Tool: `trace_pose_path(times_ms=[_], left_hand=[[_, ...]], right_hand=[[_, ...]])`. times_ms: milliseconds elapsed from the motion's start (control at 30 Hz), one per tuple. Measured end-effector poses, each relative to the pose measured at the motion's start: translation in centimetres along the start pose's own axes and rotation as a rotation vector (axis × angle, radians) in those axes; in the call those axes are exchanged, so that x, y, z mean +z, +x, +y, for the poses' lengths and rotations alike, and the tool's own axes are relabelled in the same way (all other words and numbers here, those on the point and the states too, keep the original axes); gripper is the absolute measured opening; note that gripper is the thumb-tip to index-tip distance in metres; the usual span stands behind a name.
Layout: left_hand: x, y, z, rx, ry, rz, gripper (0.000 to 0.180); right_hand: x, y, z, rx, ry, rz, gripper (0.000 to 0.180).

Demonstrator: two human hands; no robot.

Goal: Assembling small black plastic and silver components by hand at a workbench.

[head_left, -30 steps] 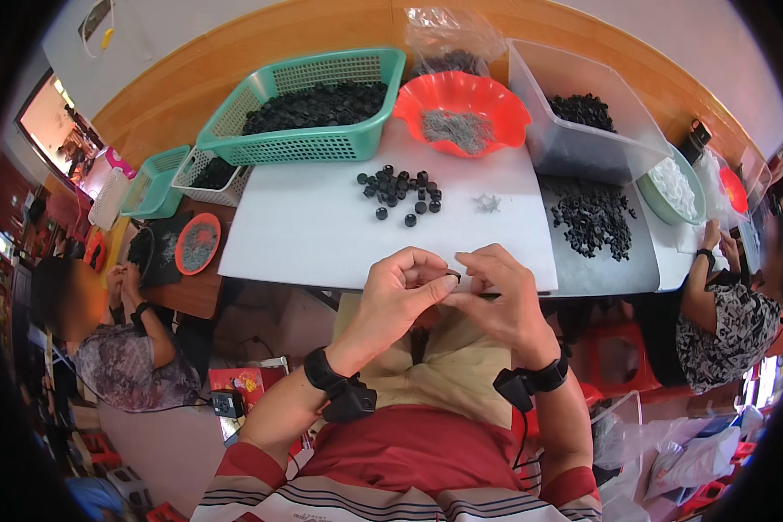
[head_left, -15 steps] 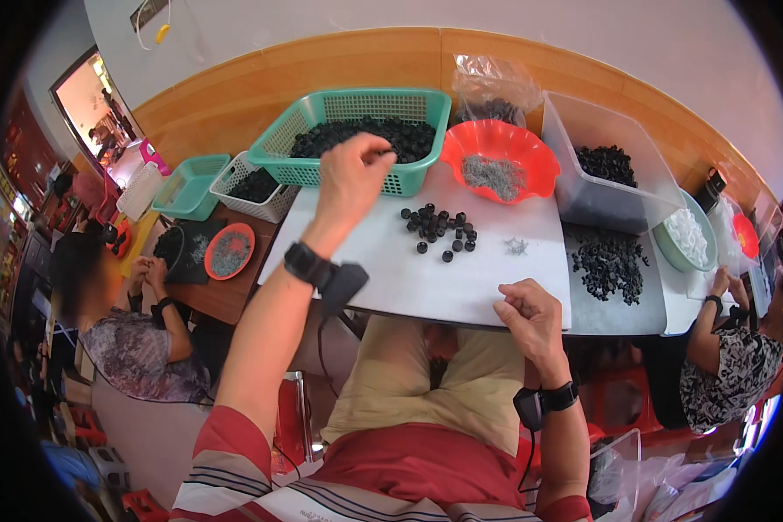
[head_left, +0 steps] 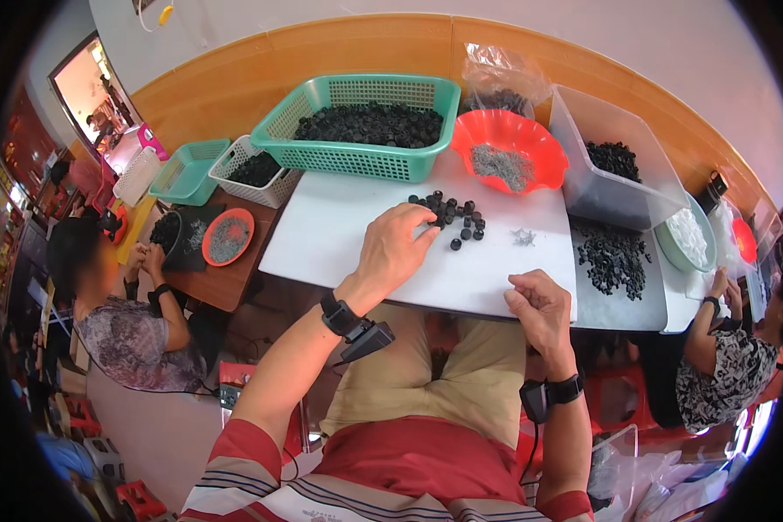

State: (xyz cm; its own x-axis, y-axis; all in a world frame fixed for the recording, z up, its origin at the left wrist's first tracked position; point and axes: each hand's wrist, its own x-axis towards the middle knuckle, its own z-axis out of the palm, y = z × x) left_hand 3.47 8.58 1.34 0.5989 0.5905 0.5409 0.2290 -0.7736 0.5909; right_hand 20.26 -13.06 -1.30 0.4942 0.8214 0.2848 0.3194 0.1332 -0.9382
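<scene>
My left hand (head_left: 393,250) is at the left edge of a small pile of black round knobs (head_left: 466,221) on the white board (head_left: 322,244). Its thumb and forefinger close around one black knob among them. Near the board's front edge, my right hand (head_left: 541,306) is closed, fingers curled and thumb against them; what it may hold is hidden. A little heap of small grey metal pieces (head_left: 523,237) lies on the board beside the knobs.
Behind the board stand a green basket (head_left: 357,162) of black knobs, a red scalloped bowl (head_left: 539,167) of grey pieces and a clear bin (head_left: 661,187) of black parts. Loose black parts (head_left: 613,261) lie at right. Two people sit working, one on each side.
My left hand has come down from above the green basket to the knob pile on the board. The right hand stays curled near the front edge. The view has shifted slightly.
</scene>
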Motion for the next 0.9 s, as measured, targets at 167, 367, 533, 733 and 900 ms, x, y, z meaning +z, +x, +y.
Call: trace_pose_path(times_ms=[167, 367, 533, 733, 900], left_hand=[[0.4, -0.9, -0.4, 0.017, 0.072, -0.045, 0.020], [1.5, -1.4, -0.8, 0.024, 0.084, -0.082, 0.020], [1.0, -1.4, -0.6, -0.018, 0.065, -0.078, 0.019], [0.7, -1.4, -0.1, -0.154, -0.068, -0.109, 0.018], [0.8, -1.5, -0.2, -0.098, -0.036, -0.090, 0.017]], right_hand=[[0.3, 0.0, -0.1, -0.011, 0.004, 0.016, 0.017], [0.1, -0.1, 0.1, -0.022, -0.021, 0.022, 0.017], [0.2, -0.1, 0.0, -0.014, -0.006, 0.020, 0.017], [0.2, -0.1, 0.0, -0.007, -0.006, 0.023, 0.016], [0.3, 0.0, -0.3, 0.005, -0.019, 0.030, 0.016]])
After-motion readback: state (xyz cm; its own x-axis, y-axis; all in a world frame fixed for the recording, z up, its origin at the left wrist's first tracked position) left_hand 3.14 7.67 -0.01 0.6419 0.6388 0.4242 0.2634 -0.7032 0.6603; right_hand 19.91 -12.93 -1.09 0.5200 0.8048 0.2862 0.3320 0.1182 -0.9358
